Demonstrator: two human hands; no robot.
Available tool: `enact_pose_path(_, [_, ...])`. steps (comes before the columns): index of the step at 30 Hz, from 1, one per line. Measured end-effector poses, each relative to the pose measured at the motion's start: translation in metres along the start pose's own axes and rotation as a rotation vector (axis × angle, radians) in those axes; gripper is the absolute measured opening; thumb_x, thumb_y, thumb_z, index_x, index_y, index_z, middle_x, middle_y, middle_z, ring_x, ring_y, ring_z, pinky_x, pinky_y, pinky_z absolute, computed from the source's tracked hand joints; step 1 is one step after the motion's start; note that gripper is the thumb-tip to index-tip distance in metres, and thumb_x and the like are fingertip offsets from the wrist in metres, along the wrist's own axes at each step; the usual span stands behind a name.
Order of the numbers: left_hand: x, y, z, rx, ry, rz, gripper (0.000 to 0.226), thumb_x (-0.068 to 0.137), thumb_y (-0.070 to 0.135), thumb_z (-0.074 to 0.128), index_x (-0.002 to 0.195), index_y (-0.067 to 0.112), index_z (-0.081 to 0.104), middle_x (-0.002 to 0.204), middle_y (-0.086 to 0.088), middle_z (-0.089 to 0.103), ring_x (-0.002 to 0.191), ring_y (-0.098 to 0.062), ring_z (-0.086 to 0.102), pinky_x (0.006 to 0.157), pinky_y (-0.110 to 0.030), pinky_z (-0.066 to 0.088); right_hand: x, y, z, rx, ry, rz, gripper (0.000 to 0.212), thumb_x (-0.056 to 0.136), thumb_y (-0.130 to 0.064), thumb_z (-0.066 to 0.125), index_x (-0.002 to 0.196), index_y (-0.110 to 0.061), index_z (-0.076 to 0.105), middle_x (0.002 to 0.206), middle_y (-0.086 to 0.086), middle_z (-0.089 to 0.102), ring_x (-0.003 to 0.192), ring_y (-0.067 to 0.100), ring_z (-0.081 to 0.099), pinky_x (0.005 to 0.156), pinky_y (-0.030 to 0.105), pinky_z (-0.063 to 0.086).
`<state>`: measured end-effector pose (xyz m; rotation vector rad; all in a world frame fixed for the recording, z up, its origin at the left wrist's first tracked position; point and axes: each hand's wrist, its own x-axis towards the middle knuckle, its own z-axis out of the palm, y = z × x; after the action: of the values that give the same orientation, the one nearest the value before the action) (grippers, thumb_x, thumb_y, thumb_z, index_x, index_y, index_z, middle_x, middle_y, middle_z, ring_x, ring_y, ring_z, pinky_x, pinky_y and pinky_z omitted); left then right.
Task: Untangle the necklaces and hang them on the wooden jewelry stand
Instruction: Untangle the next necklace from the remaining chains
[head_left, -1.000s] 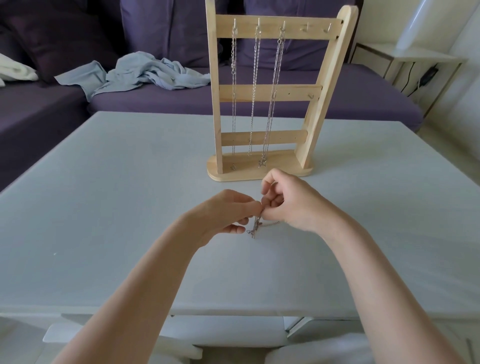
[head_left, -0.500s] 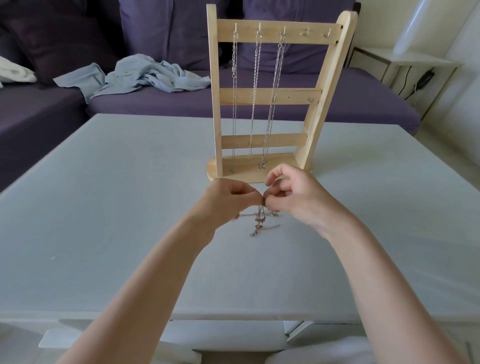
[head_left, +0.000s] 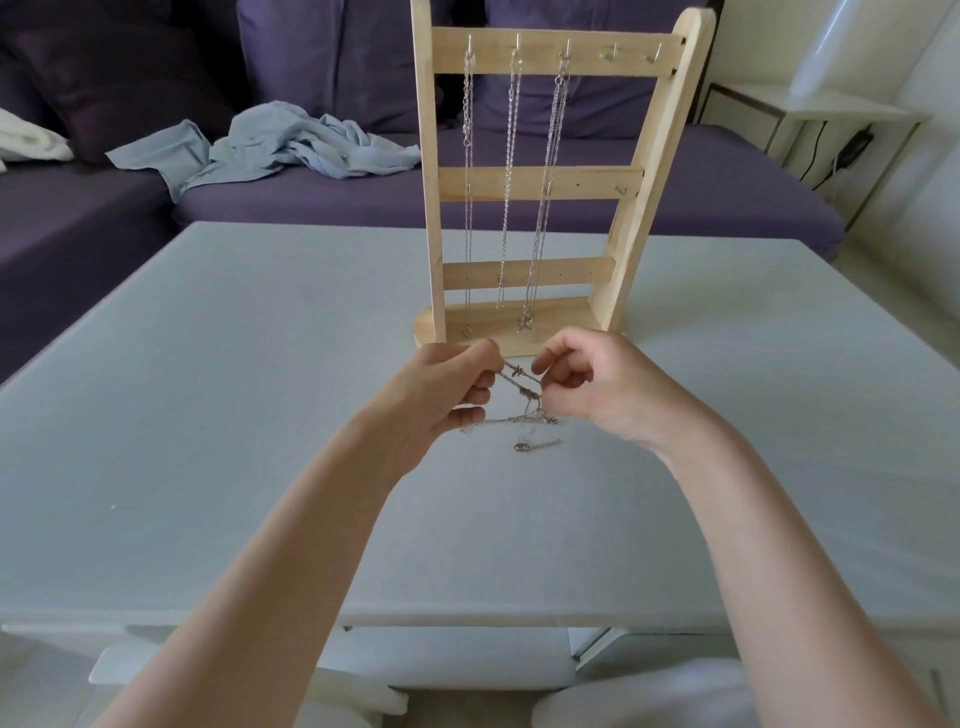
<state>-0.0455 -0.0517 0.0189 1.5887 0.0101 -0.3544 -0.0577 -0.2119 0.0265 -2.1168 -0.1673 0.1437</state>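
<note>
The tangled necklaces (head_left: 519, 400) were held just above the white table (head_left: 208, 389), in front of the base of the wooden jewelry stand (head_left: 524, 182), with loose chain ends trailing onto the tabletop. One strand was pinched between the curled fingers of the left hand (head_left: 441, 395), and another was pinched by the right hand (head_left: 587, 384), the chain being stretched between them. Three chains (head_left: 509, 171) were hung from the stand's top hooks.

We've only got one view: a wide head cam looking forward and down, close over the tabletop (head_left: 208, 415), sofa (head_left: 675, 208) behind it.
</note>
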Motion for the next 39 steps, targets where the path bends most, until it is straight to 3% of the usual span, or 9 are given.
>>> enact_pose_path(5, [0.0,0.0,0.005,-0.213,-0.056,-0.012,0.02,0.091,0.01,0.047,0.073,0.009,0.055,0.077,-0.002,0.06,0.076,-0.017,0.061,0.076,-0.027,0.051,0.002,0.001,0.001,-0.025,0.032,0.019,0.022,0.074,-0.003,0.063,0.068,-0.024,0.064,0.069,-0.001,0.063,0.066,0.015,0.056,0.074,0.035,0.048])
enact_pose_path(8, [0.0,0.002,0.007,-0.233,-0.064,0.004,0.02,0.091,0.009,0.047,0.072,0.009,0.056,0.071,-0.002,0.06,0.068,-0.014,0.063,0.071,-0.023,0.052,0.003,-0.001,-0.001,0.043,0.113,0.021,0.022,0.076,-0.004,0.062,0.062,-0.022,0.064,0.066,0.0,0.062,0.063,0.015,0.054,0.071,0.031,0.046])
enact_pose_path(11, [0.0,0.002,0.006,-0.211,-0.089,0.019,0.021,0.091,0.01,0.046,0.072,0.011,0.053,0.067,0.0,0.055,0.06,-0.011,0.055,0.065,-0.02,0.05,0.002,-0.007,-0.002,0.276,0.185,0.013,0.021,0.082,-0.001,0.056,0.066,-0.014,0.064,0.068,0.001,0.061,0.065,0.012,0.055,0.069,0.024,0.049])
enact_pose_path(16, [0.002,-0.002,0.007,-0.042,0.0,0.098,0.018,0.092,0.011,0.049,0.075,0.01,0.054,0.069,0.0,0.052,0.06,-0.01,0.053,0.068,-0.019,0.052,0.0,-0.011,-0.002,0.614,-0.026,0.042,0.023,0.087,-0.002,0.052,0.068,-0.009,0.06,0.064,0.002,0.058,0.063,0.013,0.055,0.065,0.022,0.049])
enact_pose_path(20, [0.004,0.001,0.005,-0.201,0.022,0.085,0.018,0.093,0.013,0.052,0.075,0.012,0.052,0.066,0.003,0.049,0.061,-0.01,0.052,0.073,-0.022,0.053,-0.001,-0.011,-0.004,0.669,-0.034,0.053,0.022,0.089,-0.009,0.054,0.067,-0.01,0.058,0.065,0.002,0.056,0.062,0.012,0.054,0.064,0.022,0.047])
enact_pose_path(26, [0.006,0.004,-0.002,-0.349,0.061,0.059,0.012,0.091,0.01,0.052,0.079,0.012,0.052,0.064,0.002,0.046,0.056,-0.01,0.046,0.059,-0.019,0.047,0.0,-0.012,-0.006,0.851,0.049,0.135,0.025,0.091,-0.013,0.051,0.066,-0.012,0.048,0.068,0.002,0.062,0.066,0.015,0.059,0.076,0.028,0.049])
enact_pose_path(31, [0.006,0.005,-0.001,-0.382,0.076,0.04,0.008,0.09,0.009,0.051,0.082,0.009,0.052,0.067,0.001,0.049,0.057,-0.01,0.047,0.055,-0.018,0.046,0.0,-0.009,-0.004,0.654,0.102,0.15,0.025,0.091,-0.013,0.052,0.067,-0.011,0.056,0.06,0.002,0.058,0.056,0.014,0.051,0.065,0.026,0.045])
enact_pose_path(36, [0.006,0.005,0.001,-0.458,0.155,-0.008,0.014,0.09,0.007,0.048,0.08,0.005,0.058,0.078,-0.005,0.059,0.066,-0.014,0.054,0.065,-0.022,0.049,0.002,-0.002,-0.005,0.27,0.303,0.12,0.019,0.089,-0.012,0.054,0.075,-0.008,0.067,0.058,-0.001,0.055,0.052,0.013,0.043,0.057,0.02,0.04])
enact_pose_path(39, [0.007,0.003,0.003,-0.428,0.171,-0.025,0.013,0.09,0.007,0.046,0.082,0.005,0.057,0.08,-0.006,0.06,0.069,-0.015,0.055,0.066,-0.023,0.049,0.001,0.001,-0.006,0.203,0.325,0.107,0.018,0.088,-0.013,0.056,0.078,-0.008,0.07,0.059,-0.001,0.057,0.054,0.014,0.043,0.056,0.02,0.039])
